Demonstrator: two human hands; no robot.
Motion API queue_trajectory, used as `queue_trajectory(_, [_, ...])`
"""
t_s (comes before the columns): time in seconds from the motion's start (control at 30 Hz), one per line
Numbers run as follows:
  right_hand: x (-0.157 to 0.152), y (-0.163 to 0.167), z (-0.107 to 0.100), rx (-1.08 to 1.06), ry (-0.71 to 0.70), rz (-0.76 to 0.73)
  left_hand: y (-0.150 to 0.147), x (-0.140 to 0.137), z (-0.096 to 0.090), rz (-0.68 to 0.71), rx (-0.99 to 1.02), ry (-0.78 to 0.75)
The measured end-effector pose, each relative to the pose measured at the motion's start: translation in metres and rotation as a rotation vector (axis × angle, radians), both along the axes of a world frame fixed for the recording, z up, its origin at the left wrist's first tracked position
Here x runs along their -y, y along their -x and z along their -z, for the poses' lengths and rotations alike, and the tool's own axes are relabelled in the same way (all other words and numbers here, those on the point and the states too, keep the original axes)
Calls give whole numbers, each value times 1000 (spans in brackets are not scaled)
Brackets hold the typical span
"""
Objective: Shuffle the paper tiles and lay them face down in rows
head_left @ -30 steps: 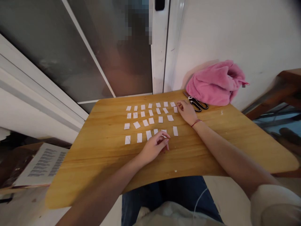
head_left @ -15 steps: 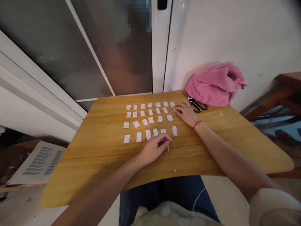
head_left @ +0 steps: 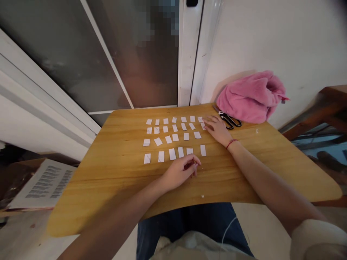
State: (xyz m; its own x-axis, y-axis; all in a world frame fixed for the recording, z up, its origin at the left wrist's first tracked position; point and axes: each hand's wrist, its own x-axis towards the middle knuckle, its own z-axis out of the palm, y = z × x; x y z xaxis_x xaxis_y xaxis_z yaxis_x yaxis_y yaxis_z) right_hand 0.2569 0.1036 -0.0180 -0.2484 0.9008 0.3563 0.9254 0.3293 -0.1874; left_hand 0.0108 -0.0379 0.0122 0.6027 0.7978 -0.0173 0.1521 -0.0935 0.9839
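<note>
Just off the fingertips of your right hand [head_left: 218, 130], in the head view, the end slip [head_left: 202, 126] of the second row shows again; half a second ago your bunched fingers mostly covered it. They now fan out loosely across the ends of the two farthest rows, which suggests that slip is released in line; whether they touch paper, I cannot tell. Your left hand [head_left: 181, 170] has stayed loosely curled just nearer you than the closest row; I cannot tell whether it holds anything. Left of your right hand and beyond your left, I count twenty-six white paper slips [head_left: 175, 137]: seven, seven, six and six, far to near. Just beyond your right hand sit one pair of scissors [head_left: 225, 117] and one pink plush bundle [head_left: 251, 97].
</note>
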Motion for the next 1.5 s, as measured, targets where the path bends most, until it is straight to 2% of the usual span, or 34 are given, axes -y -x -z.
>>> queue_trajectory(0.1, [-3,3,-2,9,-19,-30,0,0,-1,0,6,10])
queue_trajectory(0.3, [-8,14,0,176,217,-17,0,0,-1,-1,-9,-10])
queue_trajectory(0.47, [-14,13,3,161,219,8,-1,-1,-1,-3,-21,-14])
queue_trajectory(0.6, [-15,13,4,142,189,6,-1,-3,-1,-10,-36,-8])
queue_trajectory(0.8, [2,10,-2,42,-3,-34,5,-6,-1,-37,12,-13])
queue_trajectory(0.93, [12,8,-2,33,46,-76,7,-7,-1,-42,4,-18])
queue_trajectory(1.07, [8,7,0,-19,63,-30,5,-6,-1,-41,-11,-3])
queue_trajectory(1.23, [4,7,1,-27,58,-55,6,-6,0,-42,-1,-42])
queue_trajectory(1.4, [5,7,-1,-82,-40,-69,11,-12,0,-128,-22,-88])
queue_trajectory(1.5, [7,8,-7,-104,-177,-61,18,-21,-1,-304,-79,-239])
